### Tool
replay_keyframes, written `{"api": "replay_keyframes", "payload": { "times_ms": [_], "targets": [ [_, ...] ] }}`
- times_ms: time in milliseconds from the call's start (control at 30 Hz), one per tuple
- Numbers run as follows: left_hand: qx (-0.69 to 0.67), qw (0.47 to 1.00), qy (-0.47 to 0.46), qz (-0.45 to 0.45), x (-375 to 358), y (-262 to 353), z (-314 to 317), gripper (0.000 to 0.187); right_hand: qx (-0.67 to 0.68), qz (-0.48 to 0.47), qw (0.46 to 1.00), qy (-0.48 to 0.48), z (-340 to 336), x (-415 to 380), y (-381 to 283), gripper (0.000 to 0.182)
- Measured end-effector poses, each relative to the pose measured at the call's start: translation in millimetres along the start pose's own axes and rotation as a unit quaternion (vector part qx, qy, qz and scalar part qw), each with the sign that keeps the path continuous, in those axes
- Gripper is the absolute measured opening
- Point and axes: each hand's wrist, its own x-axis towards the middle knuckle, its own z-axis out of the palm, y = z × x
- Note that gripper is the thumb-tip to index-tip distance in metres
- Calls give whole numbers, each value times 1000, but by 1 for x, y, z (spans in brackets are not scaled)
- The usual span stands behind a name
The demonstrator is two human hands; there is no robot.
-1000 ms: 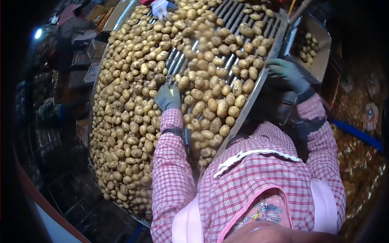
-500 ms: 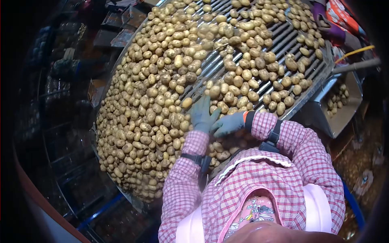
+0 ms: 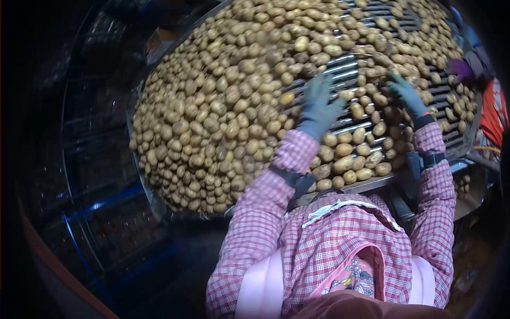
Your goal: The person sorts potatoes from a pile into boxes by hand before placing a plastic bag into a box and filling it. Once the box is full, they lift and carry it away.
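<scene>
A large heap of potatoes [image 3: 212, 122] covers most of a metal bar grate [image 3: 344, 72]. My left hand [image 3: 320, 106], in a grey-green glove, lies flat with its fingers spread over bare bars at the heap's right edge. To the right, my right hand [image 3: 408, 95] wears a similar glove and reaches among loose potatoes, with its fingers apart. No potato shows in either palm. Between and below my hands, more potatoes [image 3: 353, 159] rest on the bars near the front edge.
At the far right, another person's purple-gloved hand [image 3: 461, 70] is at the grate's edge, near an orange-red cloth [image 3: 494, 114]. A box with potatoes [image 3: 463, 186] stands below the right corner. Dark crates and blue rails [image 3: 79, 239] are at left.
My hands, close together near the front before, have moved apart and farther out over the grate, the right one farther right. The camera view has turned and shifted too.
</scene>
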Motion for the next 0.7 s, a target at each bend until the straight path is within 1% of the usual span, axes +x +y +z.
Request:
{"api": "replay_keyframes", "payload": {
  "times_ms": [33, 100, 133, 167, 200, 233, 267, 300, 367, 433, 467, 500, 533, 567, 600, 633, 700],
  "targets": [
    [20, 999, 42, -22, -20, -21, -33, 70, 7, -29, 999, 30, 1, 9, 2, 59],
    [-24, 984, 146, -99, -79, -97, -89, 71, 108, -35, 993, -5, 36, -9, -19, 50],
    [58, 973, 170, -147, -106, -97, -142, 68, 56, -63, 996, -41, 66, -19, -27, 46],
    [10, 943, 282, -177, -143, -134, -165, 66, 4, -92, 993, -74, 107, -34, -41, 43],
    [223, 914, 259, -220, -179, -129, -212, 65, 22, -89, 987, -129, 152, -53, -52, 42],
    [260, 880, 296, -264, -207, -130, -246, 67, 38, -85, 979, -184, 198, -69, -56, 41],
    [300, 847, 302, -318, -236, -137, -274, 69, -30, -148, 962, -229, 238, -72, -43, 43],
    [365, 801, 318, -352, -279, -178, -293, 68, -91, -103, 951, -279, 279, -90, -55, 49],
    [197, 761, 425, -448, -317, -199, -311, 68, -54, -58, 902, -424, 357, -117, -65, 53],
    [128, 791, 317, -508, -344, -245, -318, 61, -52, -29, 853, -518, 422, -132, -63, 66],
    [-74, 780, 380, -492, -319, -225, -308, 70, -90, -74, 840, -529, 452, -137, -60, 68],
    [-39, 738, 420, -527, -300, -219, -303, 81, -127, -118, 825, -539, 477, -140, -55, 70],
    [-22, 749, 379, -543, -304, -250, -296, 82, -158, -163, 812, -538, 499, -144, -49, 70],
    [-39, 762, 379, -523, -295, -247, -292, 87, -191, -210, 797, -532, 516, -143, -46, 70],
    [-102, 756, 401, -508, -282, -237, -290, 88, -223, -256, 781, -524, 528, -141, -45, 69],
    [-165, 745, 418, -493, -274, -224, -291, 88, -217, -256, 782, -525, 535, -138, -46, 68],
    [-209, 720, 431, -502, -256, -195, -299, 85, -204, -258, 789, -518, 544, -117, -54, 65]
  ]
}}
